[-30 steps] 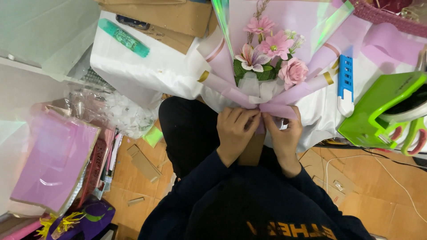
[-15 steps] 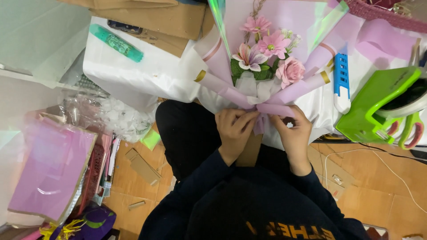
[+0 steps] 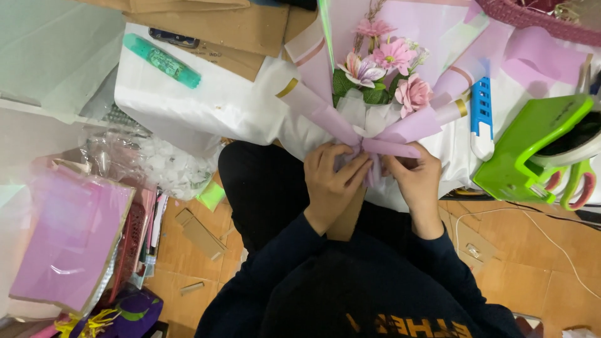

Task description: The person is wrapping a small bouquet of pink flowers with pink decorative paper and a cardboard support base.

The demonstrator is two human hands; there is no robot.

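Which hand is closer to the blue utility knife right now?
Right. The right hand pinches the bouquet neck just left of and below the blue utility knife; the left hand sits farther left.

Both hands [image 3: 328, 184] [image 3: 416, 181] crowded at bouquet [image 3: 375, 94] neck. Right side blocked: blue-and-white cutter [image 3: 481, 119] just beside, green tape dispenser [image 3: 532, 150] near. Left: white paper [image 3: 194, 100] lies flat, passable; green tube [image 3: 161, 60] well apart.

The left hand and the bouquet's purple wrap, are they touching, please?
Touching: the head view shows the left hand with its fingers pressed onto the gathered purple wrap.
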